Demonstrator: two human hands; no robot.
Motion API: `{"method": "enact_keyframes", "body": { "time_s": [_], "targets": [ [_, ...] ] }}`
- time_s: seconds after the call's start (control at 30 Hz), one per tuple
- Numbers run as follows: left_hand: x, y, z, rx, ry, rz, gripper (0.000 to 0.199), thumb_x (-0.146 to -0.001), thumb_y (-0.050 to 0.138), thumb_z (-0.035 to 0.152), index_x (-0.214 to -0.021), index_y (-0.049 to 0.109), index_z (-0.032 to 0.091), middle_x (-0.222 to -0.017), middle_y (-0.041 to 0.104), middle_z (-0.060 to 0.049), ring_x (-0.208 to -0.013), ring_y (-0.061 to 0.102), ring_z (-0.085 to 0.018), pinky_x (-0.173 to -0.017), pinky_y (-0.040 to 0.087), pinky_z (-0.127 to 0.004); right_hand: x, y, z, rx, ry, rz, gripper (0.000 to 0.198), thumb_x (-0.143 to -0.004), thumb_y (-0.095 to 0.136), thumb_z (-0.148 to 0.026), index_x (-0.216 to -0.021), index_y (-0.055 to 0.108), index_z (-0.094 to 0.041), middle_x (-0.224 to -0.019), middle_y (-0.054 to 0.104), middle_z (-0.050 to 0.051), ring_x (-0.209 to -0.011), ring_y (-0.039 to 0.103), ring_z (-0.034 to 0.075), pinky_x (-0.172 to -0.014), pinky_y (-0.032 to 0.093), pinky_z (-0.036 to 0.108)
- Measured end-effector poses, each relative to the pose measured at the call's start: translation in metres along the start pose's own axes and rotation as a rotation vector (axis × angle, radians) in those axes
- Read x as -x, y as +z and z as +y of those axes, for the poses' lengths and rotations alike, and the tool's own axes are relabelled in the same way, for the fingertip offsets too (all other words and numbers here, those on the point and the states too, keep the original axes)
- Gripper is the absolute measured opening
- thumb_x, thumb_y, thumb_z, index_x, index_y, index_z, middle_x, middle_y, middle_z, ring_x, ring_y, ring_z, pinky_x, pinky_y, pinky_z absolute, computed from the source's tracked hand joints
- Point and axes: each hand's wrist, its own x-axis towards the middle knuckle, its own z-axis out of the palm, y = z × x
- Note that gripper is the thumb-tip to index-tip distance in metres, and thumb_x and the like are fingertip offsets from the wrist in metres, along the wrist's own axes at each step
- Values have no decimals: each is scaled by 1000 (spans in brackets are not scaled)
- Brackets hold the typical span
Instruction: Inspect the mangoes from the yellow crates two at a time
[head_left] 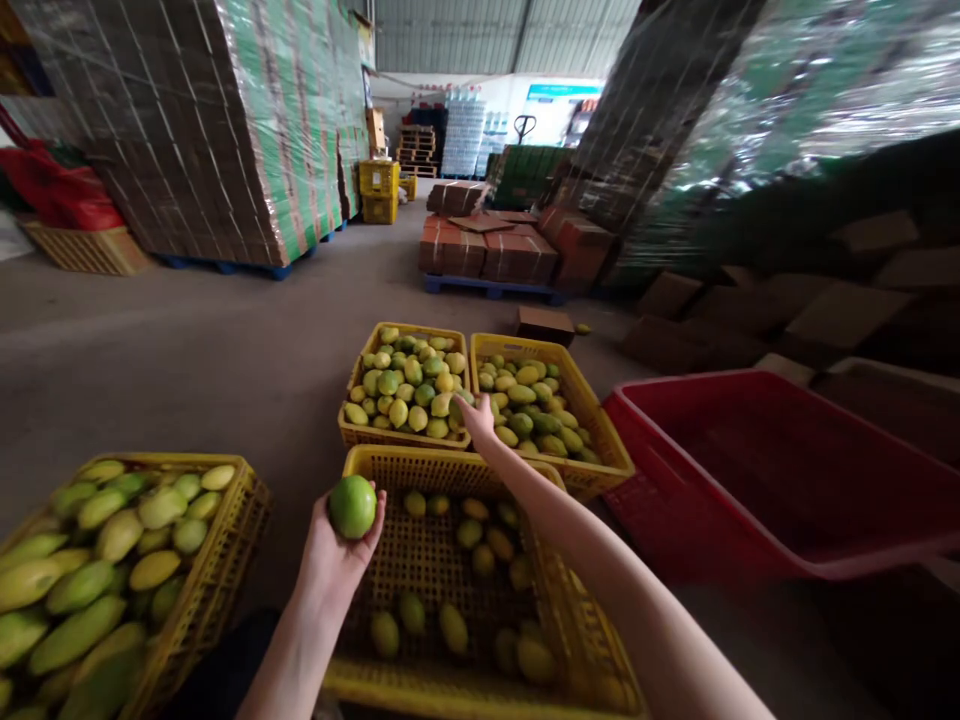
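Note:
My left hand (345, 545) is raised over the near yellow crate (450, 462), palm up, its fingers curled around a round green lemon (352, 506). My right arm stretches forward to the far left crate (405, 438), which is heaped with yellow and green lemons (412, 370). At that crate's right edge, my right hand (477, 418) grips a greenish lemon (458, 408), partly hidden by the fingers. Loose lemons (453, 628) lie scattered on the bottom of the near crate. Beside the far left crate stands another yellow crate (600, 420) filled with greener, longer lemons (536, 395).
A full crate (244, 530) of large green-yellow fruit stands at the near left. To the right is a big red bin (652, 500). Flat cardboard stacks (487, 250) rest on a blue pallet ahead. Wrapped carton stacks (292, 120) rise on both sides.

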Motion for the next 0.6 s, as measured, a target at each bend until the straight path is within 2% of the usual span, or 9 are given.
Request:
{"method": "enact_keyframes", "body": {
  "time_s": [0.07, 0.17, 0.27, 0.37, 0.47, 0.6],
  "targets": [
    [-4, -1, 5, 1, 10, 29, 24, -92, 44, 20, -103, 64, 12, -80, 71, -10, -71, 73, -22, -54, 62, -29, -37, 19, -9, 205, -115, 11, 39, -78, 61, -34, -114, 55, -19, -123, 61, 14, -125, 50, 28, -101, 46, 44],
    [-9, -1, 8, 3, 18, 75, 23, -92, 44, 20, -102, 64, 15, -78, 71, -9, -69, 72, -21, -54, 62, -29, -68, 42, -7, 470, -216, -49, 54, -82, 57, -27, -134, 50, -15, -153, 38, 19, -144, 29, 33, -115, 27, 50],
    [-14, 0, 7, 18, 27, 120, 21, -92, 45, 22, -99, 63, 16, -75, 70, -8, -66, 72, -21, -53, 62, -31, -86, 55, -1, 674, -244, -124, 58, -88, 53, -31, -144, 45, -20, -162, 23, 14, -150, 15, 37, -117, 13, 62],
    [-16, -1, 5, 42, 32, 108, 20, -92, 45, 22, -96, 64, 16, -78, 70, -8, -67, 71, -20, -58, 63, -33, -95, 54, -4, 1013, -270, -207, 61, -94, 45, -43, -151, 35, -27, -165, 14, 11, -150, 8, 41, -112, 10, 71],
    [-14, -1, 3, 29, 10, 70, 19, -92, 46, 22, -96, 64, 17, -81, 70, -8, -70, 72, -20, -61, 63, -33, -86, 41, -13, 1172, -311, -214, 64, -97, 37, -47, -156, 22, -28, -166, 6, 11, -150, 8, 43, -111, 17, 71],
    [-7, 1, -2, -43, -5, -1, 19, -93, 45, 21, -97, 63, 16, -80, 70, -7, -72, 72, -21, -58, 63, -31, -31, 5, -26, 1157, -418, -202, 64, -98, 32, -44, -158, 14, -29, -167, 3, 9, -151, 7, 39, -113, 22, 65]
  ]
}}
